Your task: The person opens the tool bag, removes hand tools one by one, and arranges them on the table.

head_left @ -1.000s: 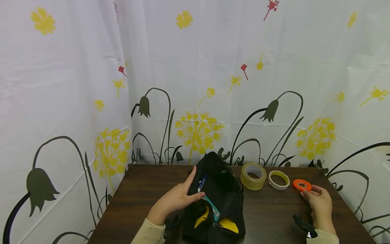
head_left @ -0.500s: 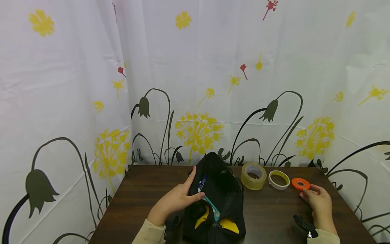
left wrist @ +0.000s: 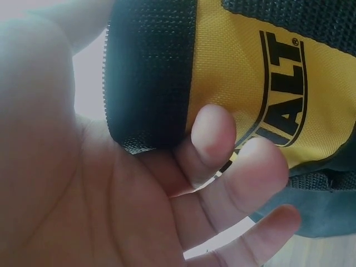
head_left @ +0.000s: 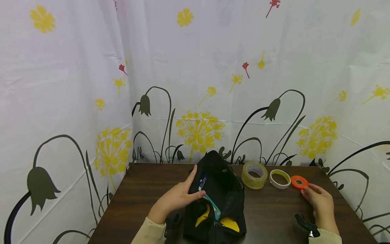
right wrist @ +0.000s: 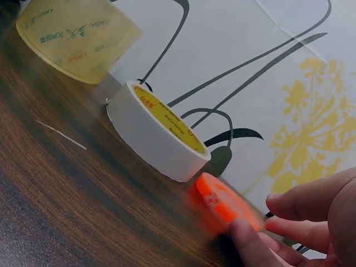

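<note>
A black and yellow tool bag (head_left: 228, 186) stands with its mouth open, a pen-like blue-and-white item (head_left: 202, 181) and a teal stick-like item (head_left: 214, 204) inside. My left hand (head_left: 175, 201) grips the bag's left rim, thumb on the inner side and fingertips against the yellow outer panel (left wrist: 233, 55). On the right, my right hand (head_left: 320, 203) pinches an orange tape roll (head_left: 294, 183) at its near right edge. That roll (right wrist: 222, 203) lies close beside a white tape roll (right wrist: 147, 139); whether they touch I cannot tell.
A wide clear tape roll (head_left: 254, 184) is left of the white roll, near the table's (head_left: 146, 179) back edge. A white curtain (head_left: 152, 61) printed with flowers hangs behind and at the left. Dark straps (head_left: 173, 220) lie by the bag's left side.
My right hand has shifted the orange tape roll slightly left, toward the white roll. My left hand and the bag have stayed put.
</note>
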The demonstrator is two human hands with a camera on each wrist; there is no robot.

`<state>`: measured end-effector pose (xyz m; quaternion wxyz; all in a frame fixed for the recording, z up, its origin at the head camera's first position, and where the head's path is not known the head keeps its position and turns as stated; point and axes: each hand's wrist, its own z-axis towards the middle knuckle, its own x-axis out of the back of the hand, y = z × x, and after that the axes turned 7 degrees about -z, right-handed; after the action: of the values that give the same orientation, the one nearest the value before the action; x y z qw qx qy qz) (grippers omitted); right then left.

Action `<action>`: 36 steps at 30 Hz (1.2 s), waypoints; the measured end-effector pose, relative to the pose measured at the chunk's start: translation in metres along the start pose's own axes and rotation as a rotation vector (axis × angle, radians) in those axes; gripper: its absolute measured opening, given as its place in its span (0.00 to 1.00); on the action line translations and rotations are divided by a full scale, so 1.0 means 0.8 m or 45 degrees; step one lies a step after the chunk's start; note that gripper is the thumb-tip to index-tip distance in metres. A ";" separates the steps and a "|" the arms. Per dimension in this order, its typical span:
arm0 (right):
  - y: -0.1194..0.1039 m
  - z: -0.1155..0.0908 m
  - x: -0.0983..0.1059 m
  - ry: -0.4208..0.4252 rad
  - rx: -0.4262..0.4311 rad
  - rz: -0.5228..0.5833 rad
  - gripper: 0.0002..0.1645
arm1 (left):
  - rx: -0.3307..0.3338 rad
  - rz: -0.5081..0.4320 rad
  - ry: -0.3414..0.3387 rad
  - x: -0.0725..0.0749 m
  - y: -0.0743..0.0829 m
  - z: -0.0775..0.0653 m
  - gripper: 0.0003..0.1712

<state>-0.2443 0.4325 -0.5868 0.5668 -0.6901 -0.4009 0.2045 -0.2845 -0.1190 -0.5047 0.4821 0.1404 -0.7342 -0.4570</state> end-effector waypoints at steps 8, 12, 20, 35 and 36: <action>-0.026 -0.017 0.006 0.033 0.082 -0.022 0.30 | -0.012 0.000 0.011 0.000 -0.001 0.000 0.64; -0.058 -0.040 0.009 0.063 0.176 0.025 0.15 | -0.002 -0.019 0.005 0.000 0.000 0.000 0.62; -0.107 -0.087 0.006 -0.092 0.414 0.192 0.03 | -0.016 -0.010 0.010 0.001 0.004 -0.002 0.59; -0.145 -0.152 -0.033 -0.296 0.692 0.163 0.06 | 0.003 -0.020 -0.016 0.003 0.004 -0.006 0.60; -0.145 -0.155 -0.038 -0.330 0.706 0.155 0.06 | 0.003 -0.024 -0.021 0.003 0.003 -0.006 0.60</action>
<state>-0.2084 0.3361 -0.4486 0.6644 -0.5000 -0.3567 0.4258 -0.2810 -0.1216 -0.5011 0.4714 0.1441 -0.7372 -0.4621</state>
